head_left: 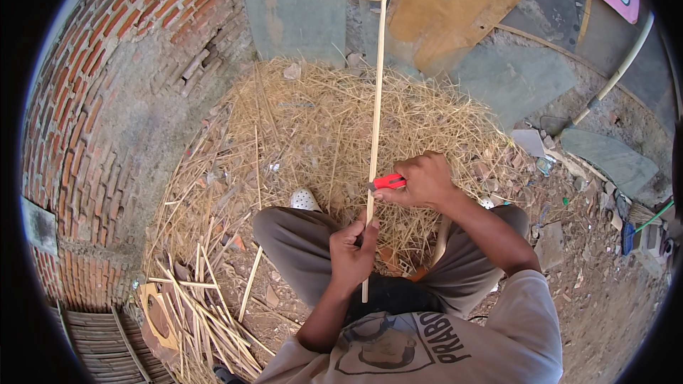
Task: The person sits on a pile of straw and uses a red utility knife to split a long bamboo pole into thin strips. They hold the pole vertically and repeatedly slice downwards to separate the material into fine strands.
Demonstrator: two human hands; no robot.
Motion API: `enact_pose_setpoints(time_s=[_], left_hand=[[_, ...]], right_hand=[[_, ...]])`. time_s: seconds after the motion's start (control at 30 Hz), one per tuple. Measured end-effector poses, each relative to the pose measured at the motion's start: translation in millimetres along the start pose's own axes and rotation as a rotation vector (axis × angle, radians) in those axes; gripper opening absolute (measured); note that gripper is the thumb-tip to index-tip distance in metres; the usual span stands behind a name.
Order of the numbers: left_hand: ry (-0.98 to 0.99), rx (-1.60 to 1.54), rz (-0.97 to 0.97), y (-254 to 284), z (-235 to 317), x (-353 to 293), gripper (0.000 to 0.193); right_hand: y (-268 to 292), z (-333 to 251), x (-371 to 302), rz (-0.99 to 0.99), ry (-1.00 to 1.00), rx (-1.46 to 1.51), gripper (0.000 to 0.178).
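Note:
A long pale strip of split bamboo (pixel 377 92) runs up and away from my lap, its far end split into thin slivers. My left hand (pixel 353 250) is closed around the strip near its lower end, with a short length sticking out below. Above it, my right hand (pixel 421 179) grips a red utility knife (pixel 389 182). The knife's dark tip meets the strip just beyond my left hand; how far the blade cuts in is too small to tell.
Dry shavings (pixel 306 107) heap up in front of me. Several cut bamboo strips (pixel 203 306) lie in a pile at lower left. A brick wall (pixel 107 135) stands on the left. Boards (pixel 455 0) lean at the back. Rubble and a pale pole (pixel 615 75) are at right.

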State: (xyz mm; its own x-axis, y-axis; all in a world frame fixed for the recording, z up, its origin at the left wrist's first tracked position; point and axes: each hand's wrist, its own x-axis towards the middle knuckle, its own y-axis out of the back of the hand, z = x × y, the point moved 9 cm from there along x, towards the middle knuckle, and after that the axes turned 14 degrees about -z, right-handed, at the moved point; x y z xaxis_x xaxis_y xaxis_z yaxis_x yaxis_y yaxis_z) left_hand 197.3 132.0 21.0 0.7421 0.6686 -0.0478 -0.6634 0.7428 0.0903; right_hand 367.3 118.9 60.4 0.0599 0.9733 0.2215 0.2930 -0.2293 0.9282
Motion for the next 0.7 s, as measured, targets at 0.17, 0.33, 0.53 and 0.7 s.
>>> enact_pose_setpoints(time_s=[0.17, 0.33, 0.53, 0.7], left_hand=[[0.036, 0.021, -0.065, -1, -1, -7, 0.028], [0.107, -0.041, -0.153, -18, -8, -41, 0.028], [0.021, 0.099, -0.191, -12, -3, -60, 0.025], [-0.022, 0.287, -0.234, -1, 10, -77, 0.025]], right_hand=[[0, 11, 5, 0.029, -0.029, -0.017, 0.068], [2, 93, 13, -0.011, -0.326, -0.083, 0.075], [2, 108, 12, 0.017, -0.341, -0.120, 0.075], [5, 106, 12, 0.036, -0.299, -0.128, 0.074]])
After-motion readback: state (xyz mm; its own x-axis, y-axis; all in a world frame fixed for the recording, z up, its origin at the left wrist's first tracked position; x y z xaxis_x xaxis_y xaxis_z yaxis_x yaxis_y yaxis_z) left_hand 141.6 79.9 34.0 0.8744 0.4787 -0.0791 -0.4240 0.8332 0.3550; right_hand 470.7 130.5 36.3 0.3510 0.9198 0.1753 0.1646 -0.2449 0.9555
